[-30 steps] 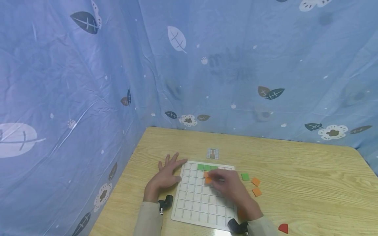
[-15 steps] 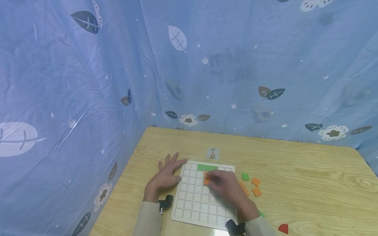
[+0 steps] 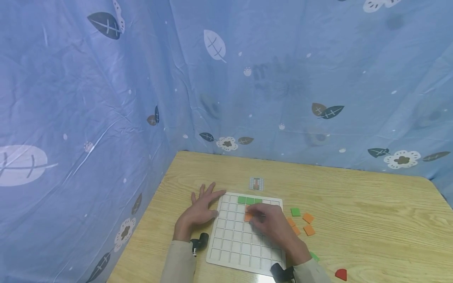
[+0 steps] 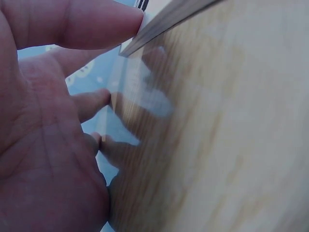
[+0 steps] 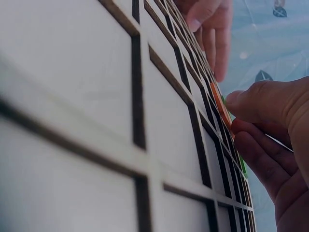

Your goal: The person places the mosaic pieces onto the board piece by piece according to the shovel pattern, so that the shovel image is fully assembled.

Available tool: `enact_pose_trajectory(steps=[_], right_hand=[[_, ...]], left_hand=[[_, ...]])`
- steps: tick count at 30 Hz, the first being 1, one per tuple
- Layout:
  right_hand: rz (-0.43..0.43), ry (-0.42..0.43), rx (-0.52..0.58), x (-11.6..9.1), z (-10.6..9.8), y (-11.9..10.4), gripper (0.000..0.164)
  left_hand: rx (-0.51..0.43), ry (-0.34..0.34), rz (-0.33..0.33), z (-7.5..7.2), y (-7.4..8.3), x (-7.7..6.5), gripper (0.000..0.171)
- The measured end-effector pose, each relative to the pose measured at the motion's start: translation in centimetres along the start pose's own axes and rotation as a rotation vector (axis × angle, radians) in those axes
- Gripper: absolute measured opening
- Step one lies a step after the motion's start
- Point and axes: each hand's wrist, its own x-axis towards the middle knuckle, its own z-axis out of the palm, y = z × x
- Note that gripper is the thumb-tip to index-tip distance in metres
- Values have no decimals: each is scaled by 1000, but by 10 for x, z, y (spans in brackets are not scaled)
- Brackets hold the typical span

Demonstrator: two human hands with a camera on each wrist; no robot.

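Observation:
A white gridded board (image 3: 227,236) lies on the wooden table. Along its far row sit 3 green square tiles (image 3: 250,201). Below the middle one are orange tiles, partly covered by my right hand (image 3: 274,220). The thumb and curled fingers of that hand pinch the nearer orange square tile (image 3: 248,217), which lies at its grid cell. In the right wrist view this orange tile (image 5: 220,106) shows at the fingertips, low against the board. My left hand (image 3: 198,212) has its fingers spread on the table, with thumb and index fingertip at the board's left edge.
Right of the board lie loose tiles: a green tile (image 3: 295,212), several orange tiles (image 3: 309,230) and another green tile (image 3: 314,256) partly behind the right arm. A red piece (image 3: 341,274) is nearer the front. A small patterned card (image 3: 256,183) lies beyond the board.
The right hand has shifted slightly left and laid the orange tile flatter into its cell. More loose orange tiles show beside the right wrist. The left hand stays put.

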Motion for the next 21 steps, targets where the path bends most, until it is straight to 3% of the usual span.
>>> enact_pose_trajectory(steps=[14,17,21], right_hand=[[0,-4,47,-4,-6,-4,35],[33,-5,54,-8,-11,-7,34],[137,-45,54,-14,-23,-9,33]], left_hand=[[-1,1,5,0,1,0,83],[-5,-2,7,-1,2,-1,83],[-4,-2,2,-1,3,-1,82]])
